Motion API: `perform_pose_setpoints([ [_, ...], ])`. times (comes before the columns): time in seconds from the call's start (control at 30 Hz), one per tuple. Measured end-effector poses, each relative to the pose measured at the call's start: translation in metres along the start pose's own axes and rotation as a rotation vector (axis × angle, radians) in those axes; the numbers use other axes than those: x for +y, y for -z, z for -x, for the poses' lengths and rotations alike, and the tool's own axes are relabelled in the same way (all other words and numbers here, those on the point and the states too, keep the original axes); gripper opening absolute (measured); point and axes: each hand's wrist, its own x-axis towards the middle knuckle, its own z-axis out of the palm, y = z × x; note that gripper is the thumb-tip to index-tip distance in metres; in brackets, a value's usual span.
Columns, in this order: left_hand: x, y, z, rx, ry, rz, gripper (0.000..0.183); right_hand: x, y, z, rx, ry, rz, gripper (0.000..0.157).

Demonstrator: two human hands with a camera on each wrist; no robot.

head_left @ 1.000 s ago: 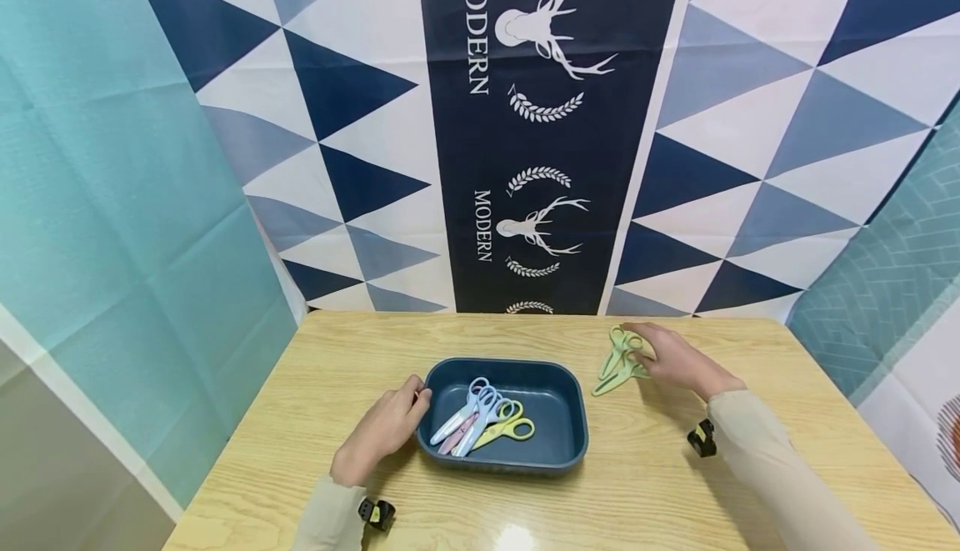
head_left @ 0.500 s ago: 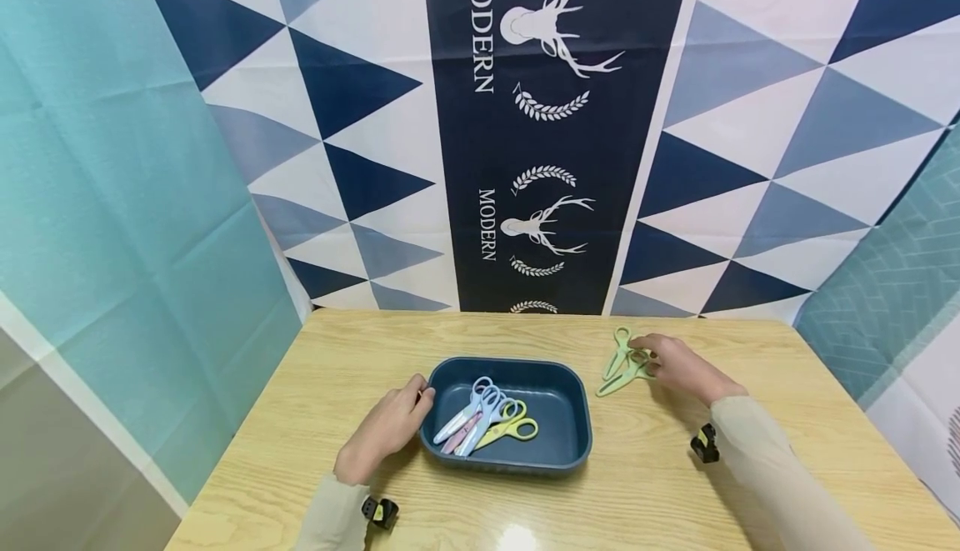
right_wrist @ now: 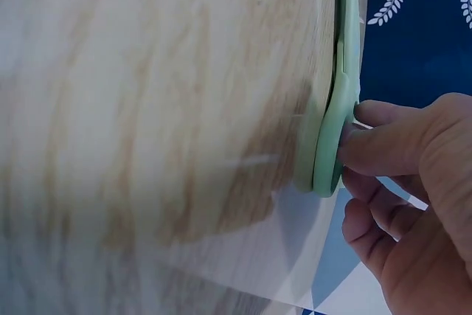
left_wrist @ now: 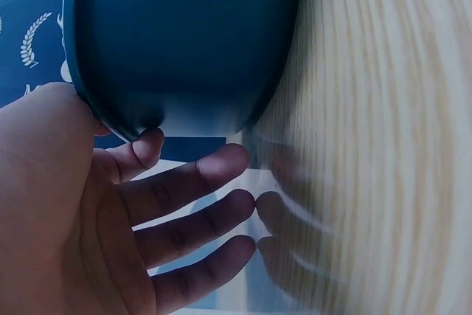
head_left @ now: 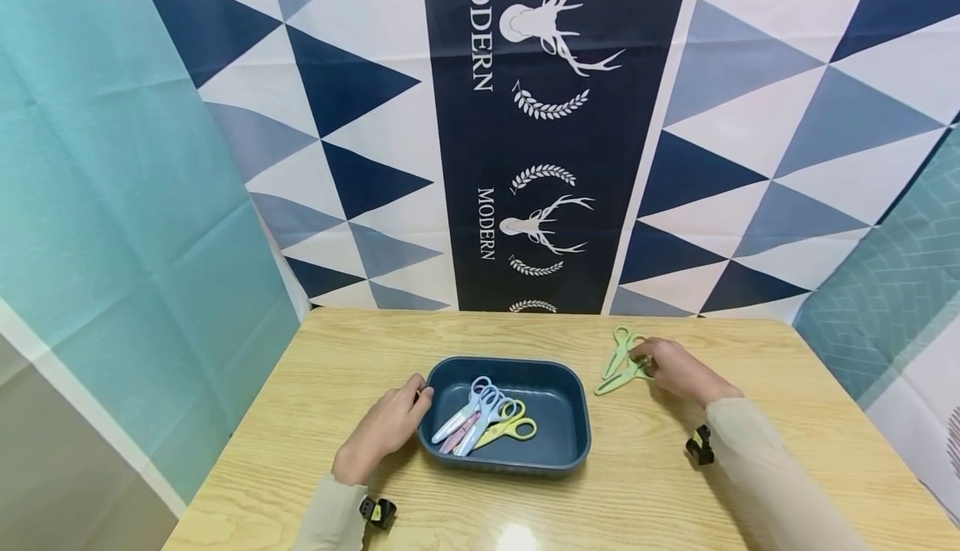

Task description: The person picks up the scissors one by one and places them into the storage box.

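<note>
My left hand [head_left: 386, 426] grips the left end of a dark blue bin [head_left: 555, 422], thumb at the rim. In the left wrist view its other fingers [left_wrist: 195, 215] extend beneath the rim, outside the wall. Inside the bin lie light blue scissors [head_left: 487, 405], pink scissors [head_left: 463, 433] and yellow scissors [head_left: 517, 428], overlapping. To the bin's right, my right hand [head_left: 682, 370] pinches the handle of light green scissors [head_left: 617, 381], which lie flat on the table. The right wrist view has the thumb at the green handle loop [right_wrist: 330, 153]. A second green pair [head_left: 615, 358] lies beside it.
The wooden table [head_left: 285, 418] meets a patterned cloth backdrop [head_left: 375, 201] along its far edge. A teal cloth [head_left: 150, 201] hangs at the left. Each wrist wears a small black camera, such as the left one [head_left: 378, 512].
My right hand has shifted slightly toward me, off the farther green scissors and onto the handle of the nearer pair. My left hand and the bin stay in place.
</note>
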Motion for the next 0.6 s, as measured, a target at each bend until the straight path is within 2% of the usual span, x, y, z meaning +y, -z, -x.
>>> perform_pose_setpoints([
  [0.43,-0.0018,0.0008,-0.0018,0.001,-0.007,0.009,0.023,0.0023,-0.0028,-0.0008,-0.001,0.005,0.025,0.030],
  [0.6,-0.0012,0.0014,-0.0007,0.005,-0.013,0.016,0.024,0.0025,-0.0040,-0.0020,0.000,0.002,0.021,0.033],
])
